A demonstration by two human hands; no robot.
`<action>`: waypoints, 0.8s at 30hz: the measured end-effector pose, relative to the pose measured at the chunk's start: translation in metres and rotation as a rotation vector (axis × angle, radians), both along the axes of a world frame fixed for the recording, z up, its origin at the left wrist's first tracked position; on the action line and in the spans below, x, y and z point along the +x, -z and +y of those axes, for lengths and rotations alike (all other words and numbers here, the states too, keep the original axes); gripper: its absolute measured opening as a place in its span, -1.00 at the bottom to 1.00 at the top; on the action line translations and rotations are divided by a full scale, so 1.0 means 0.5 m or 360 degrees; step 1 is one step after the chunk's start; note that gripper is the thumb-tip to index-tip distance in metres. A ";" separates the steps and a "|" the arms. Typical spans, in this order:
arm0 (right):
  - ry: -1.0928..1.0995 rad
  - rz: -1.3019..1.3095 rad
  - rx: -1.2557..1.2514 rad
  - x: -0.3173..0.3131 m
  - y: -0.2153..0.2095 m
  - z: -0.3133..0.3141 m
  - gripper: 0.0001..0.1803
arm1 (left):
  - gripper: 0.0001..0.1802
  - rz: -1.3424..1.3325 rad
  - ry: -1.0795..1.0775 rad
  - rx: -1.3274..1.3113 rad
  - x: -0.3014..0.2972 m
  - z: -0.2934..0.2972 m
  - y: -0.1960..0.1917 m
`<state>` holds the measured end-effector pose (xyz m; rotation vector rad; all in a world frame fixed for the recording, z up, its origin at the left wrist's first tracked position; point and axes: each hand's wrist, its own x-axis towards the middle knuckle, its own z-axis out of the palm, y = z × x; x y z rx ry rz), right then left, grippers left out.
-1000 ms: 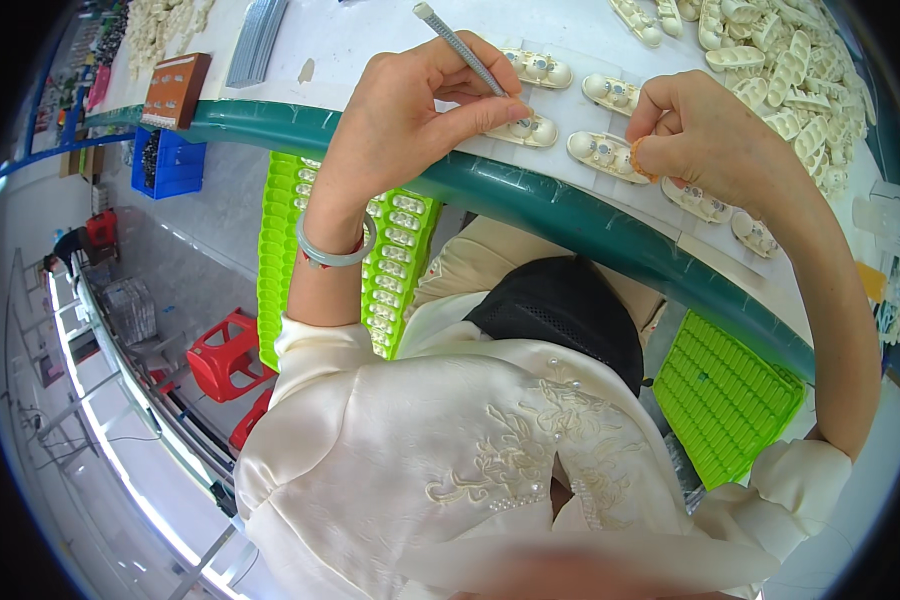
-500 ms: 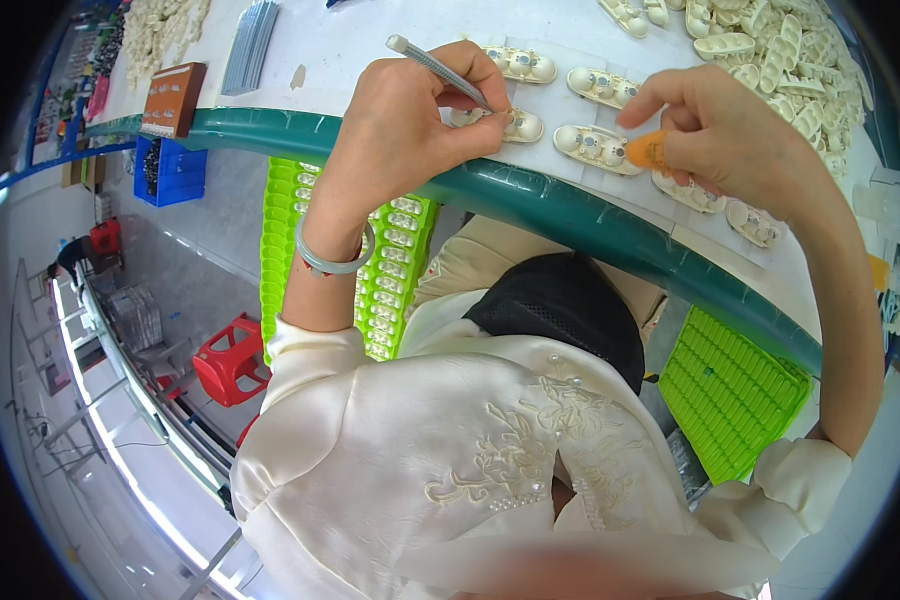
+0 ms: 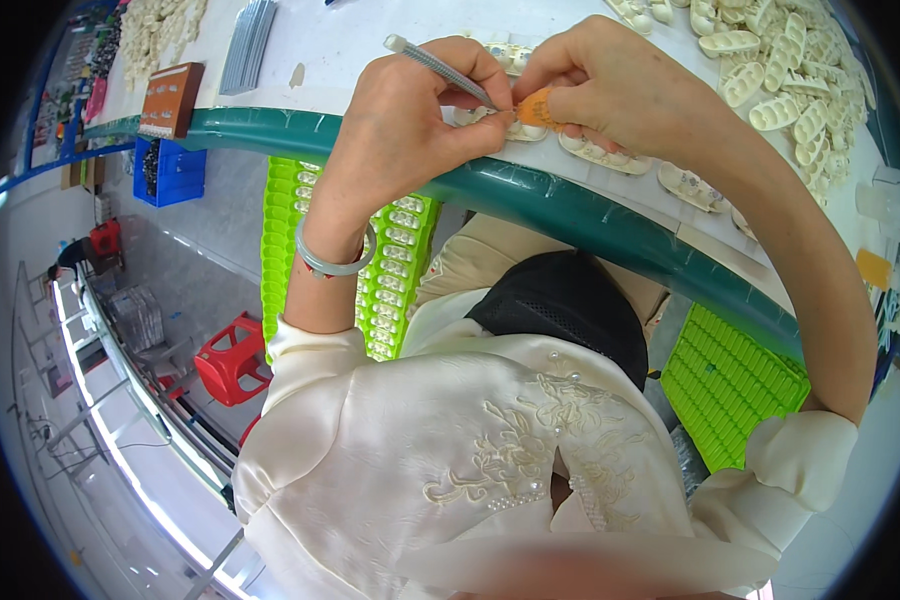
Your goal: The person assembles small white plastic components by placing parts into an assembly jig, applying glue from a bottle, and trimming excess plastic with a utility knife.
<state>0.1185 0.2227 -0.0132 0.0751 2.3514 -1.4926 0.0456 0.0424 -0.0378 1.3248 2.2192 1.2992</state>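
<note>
My left hand [image 3: 410, 120] is closed around a slim grey pen-like tool [image 3: 438, 72] with a pale end, its fingertips low over a cream plastic shell [image 3: 527, 131] on the table. My right hand [image 3: 620, 90] is pinched against the left fingertips above that same shell; whatever it grips is too small to make out. Orange wrapping or an orange piece [image 3: 536, 107] shows at its thumb. Beside it lie further cream shells with round hollows and small metal-looking parts, one shell [image 3: 602, 153] partly under my right hand and another [image 3: 690, 187] to its right.
A heap of cream shells [image 3: 795, 85] covers the far right of the table. Grey strips [image 3: 249, 48] and a brown block [image 3: 172, 98] lie at left. The table has a rounded green edge [image 3: 590, 215]. Green trays [image 3: 735, 385] and a blue bin [image 3: 170, 172] stand lower down.
My right hand has moved left from above the right-hand shells to meet the left fingertips, now pinching there. My left hand with the grey tool has stayed put.
</note>
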 end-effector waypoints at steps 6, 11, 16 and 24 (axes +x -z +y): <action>0.0157 -0.0102 -0.0092 0.001 0.010 -0.011 -0.89 | -0.88 -0.0071 0.0046 -0.0153 0.002 -0.005 -0.014; 0.0160 -0.0242 -0.0128 -0.022 -0.001 -0.006 -0.90 | -0.88 -0.0055 0.0073 -0.0108 -0.001 -0.006 -0.008; -0.0007 -0.0775 0.0003 -0.056 -0.025 0.005 -0.62 | -0.89 -0.0076 0.0053 0.0079 -0.016 -0.008 0.012; 0.0252 -0.0340 -0.0066 -0.019 -0.005 -0.025 -0.88 | -0.77 -0.0618 -0.0340 0.0095 -0.008 -0.050 -0.017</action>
